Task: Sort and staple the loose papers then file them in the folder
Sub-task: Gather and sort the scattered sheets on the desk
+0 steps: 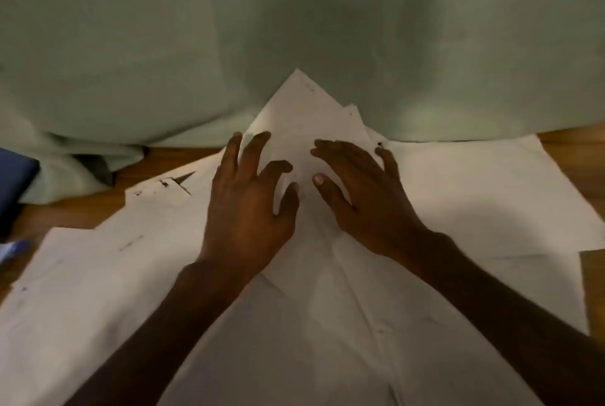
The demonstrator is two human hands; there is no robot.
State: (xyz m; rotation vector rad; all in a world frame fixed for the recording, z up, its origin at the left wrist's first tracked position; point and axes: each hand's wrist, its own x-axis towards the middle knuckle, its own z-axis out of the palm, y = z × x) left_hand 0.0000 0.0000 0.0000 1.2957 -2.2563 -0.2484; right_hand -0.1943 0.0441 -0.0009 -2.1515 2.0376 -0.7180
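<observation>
Several loose white papers (327, 307) lie overlapping across a wooden table, some with faint marks. One sheet (304, 107) points away from me, its far corner resting against a pale green curtain. My left hand (245, 206) and my right hand (363, 196) sit side by side on this middle sheet, fingers spread and only slightly bent, touching the paper. Neither hand holds anything. No stapler is in view.
The pale green curtain (294, 29) fills the upper half and drapes onto the wooden table (75, 209). A dark blue object (14, 183), maybe a folder, lies at the left edge, with a small light blue thing (13, 250) below it.
</observation>
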